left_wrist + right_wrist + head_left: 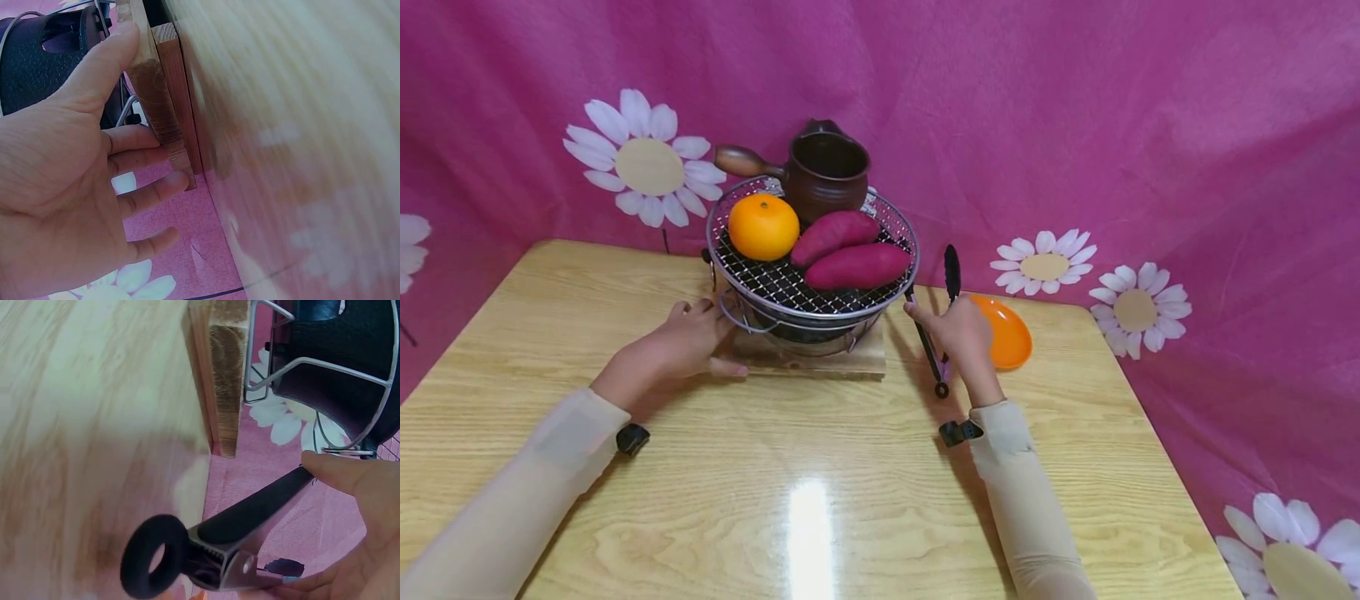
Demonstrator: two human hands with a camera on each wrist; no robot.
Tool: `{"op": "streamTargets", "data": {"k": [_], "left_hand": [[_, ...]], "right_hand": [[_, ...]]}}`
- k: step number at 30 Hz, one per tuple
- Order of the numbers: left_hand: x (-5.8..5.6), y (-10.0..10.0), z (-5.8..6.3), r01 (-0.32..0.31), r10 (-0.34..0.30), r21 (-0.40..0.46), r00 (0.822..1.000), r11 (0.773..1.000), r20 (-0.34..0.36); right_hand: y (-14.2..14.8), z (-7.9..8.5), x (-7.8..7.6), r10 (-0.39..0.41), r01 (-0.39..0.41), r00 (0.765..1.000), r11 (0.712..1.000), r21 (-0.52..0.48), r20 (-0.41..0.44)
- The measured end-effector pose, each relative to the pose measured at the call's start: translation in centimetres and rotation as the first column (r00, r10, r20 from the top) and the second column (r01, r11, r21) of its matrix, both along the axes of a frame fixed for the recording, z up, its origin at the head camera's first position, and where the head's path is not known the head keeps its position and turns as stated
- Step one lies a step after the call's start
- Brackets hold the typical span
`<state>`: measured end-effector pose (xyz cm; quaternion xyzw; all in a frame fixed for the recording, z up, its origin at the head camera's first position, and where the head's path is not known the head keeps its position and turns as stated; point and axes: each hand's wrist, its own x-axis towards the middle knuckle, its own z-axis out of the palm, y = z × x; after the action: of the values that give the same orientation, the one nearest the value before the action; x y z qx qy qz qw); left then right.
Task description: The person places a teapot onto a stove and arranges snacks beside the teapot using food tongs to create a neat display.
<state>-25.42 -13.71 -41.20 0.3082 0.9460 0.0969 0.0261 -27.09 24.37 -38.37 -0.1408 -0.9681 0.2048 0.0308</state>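
Note:
My right hand (964, 333) holds a pair of black tongs (253, 506), thumb on one arm and fingers at the other. The arms are spread, and the tongs' ring (153, 556) points toward me. Beside the left end of a wooden board (850, 364) is my left hand (688, 340). In the left wrist view its thumb touches the board's edge, with the other fingers loosely extended around the end. A round charcoal grill (820, 315) stands on the board. On its mesh are an orange fruit (764, 227), two purple sweet potatoes (859, 266) and a brown side-handled pot (829, 179).
An orange plate (1011, 337) lies just right of my right hand, partly hidden by it. Behind the wooden table (715, 483) hangs a pink cloth (970, 108) with white flowers. Wire handles (748, 323) stick out from the grill's side.

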Motion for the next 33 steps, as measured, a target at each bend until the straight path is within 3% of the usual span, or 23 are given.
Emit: {"op": "streamTargets", "data": {"k": [5,14,25,33], "left_hand": [[0.0,0.0,0.1,-0.001,0.001,-0.004,1.000,1.000,0.021],[0.0,0.0,0.0,0.003,-0.003,0.008,1.000,1.000,-0.006],[-0.1,0.0,0.0,0.006,-0.006,0.005,1.000,1.000,-0.011],[0.0,0.0,0.1,0.006,-0.007,-0.010,1.000,1.000,-0.027]], "right_hand": [[-0.5,-0.6,-0.1,-0.021,0.018,0.999,0.995,0.102,0.026],[-1.8,-1.4,-0.3,-0.083,0.073,0.996,0.967,0.245,0.032],[-1.9,-2.1,-0.5,-0.095,0.072,0.992,0.963,0.261,0.078],[-1.8,-2.2,-0.5,-0.096,0.039,0.981,0.949,0.313,0.167]]}}
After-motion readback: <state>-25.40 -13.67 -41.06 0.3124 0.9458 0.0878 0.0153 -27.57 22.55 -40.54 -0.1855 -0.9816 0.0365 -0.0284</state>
